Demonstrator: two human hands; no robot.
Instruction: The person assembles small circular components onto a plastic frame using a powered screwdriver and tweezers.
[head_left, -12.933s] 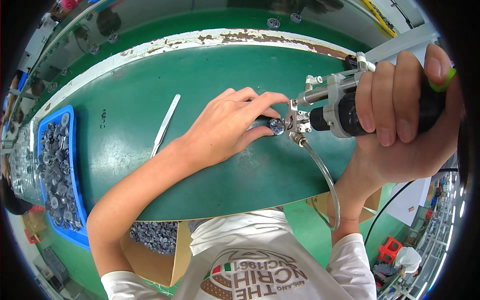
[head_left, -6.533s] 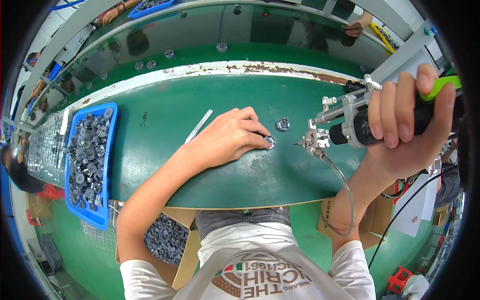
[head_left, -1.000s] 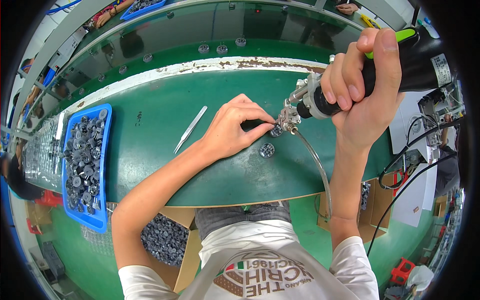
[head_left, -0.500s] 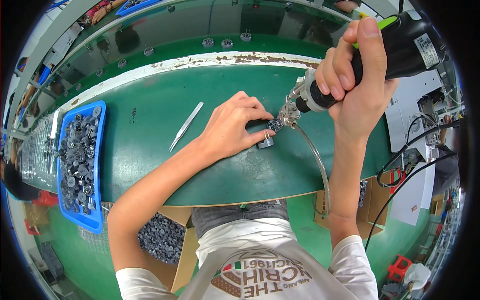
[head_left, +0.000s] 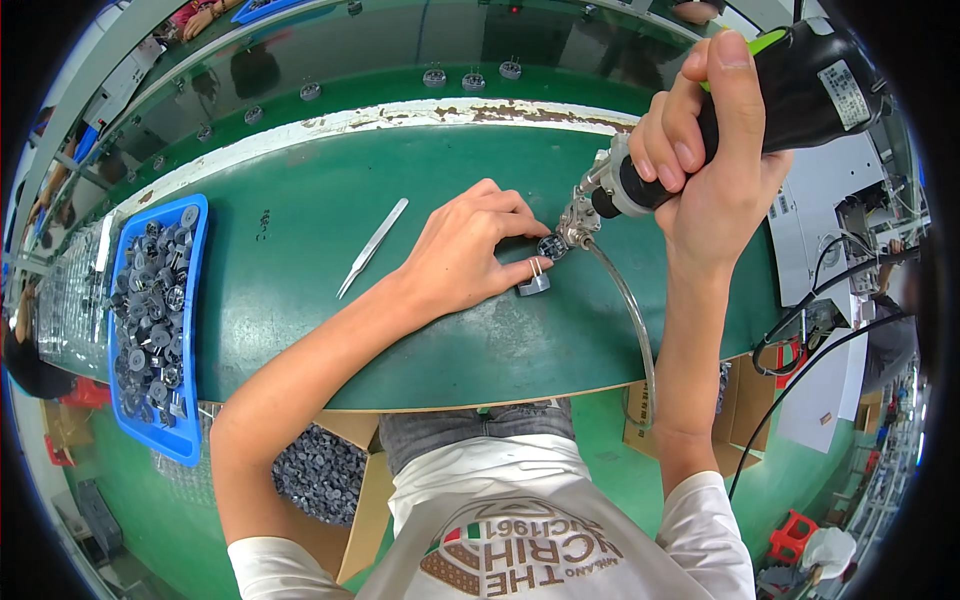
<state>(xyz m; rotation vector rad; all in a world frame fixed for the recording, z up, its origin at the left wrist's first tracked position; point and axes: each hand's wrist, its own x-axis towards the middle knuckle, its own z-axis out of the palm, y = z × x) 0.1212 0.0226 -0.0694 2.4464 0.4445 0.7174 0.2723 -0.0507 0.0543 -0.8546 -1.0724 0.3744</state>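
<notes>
My left hand (head_left: 468, 250) rests on the green table (head_left: 330, 320), its fingertips pinching a small dark round part (head_left: 551, 245). A second small grey part (head_left: 534, 284) lies just below my fingers. My right hand (head_left: 712, 170) grips a black electric screwdriver (head_left: 770, 95) with a green trigger, held at a slant. Its metal nose (head_left: 578, 222) touches the dark part from the upper right. A clear hose (head_left: 630, 320) curves down from the nose past the table's front edge.
Metal tweezers (head_left: 372, 247) lie left of my left hand. A blue tray (head_left: 195, 330) with several grey round parts sits at the table's left end. A box of similar parts (head_left: 320, 475) stands under the table. Cables (head_left: 830, 320) hang at the right.
Over the last second the screwdriver has tilted more upright and its nose has come down onto the part under my left fingertips. The loose grey part now lies just below my fingers.
</notes>
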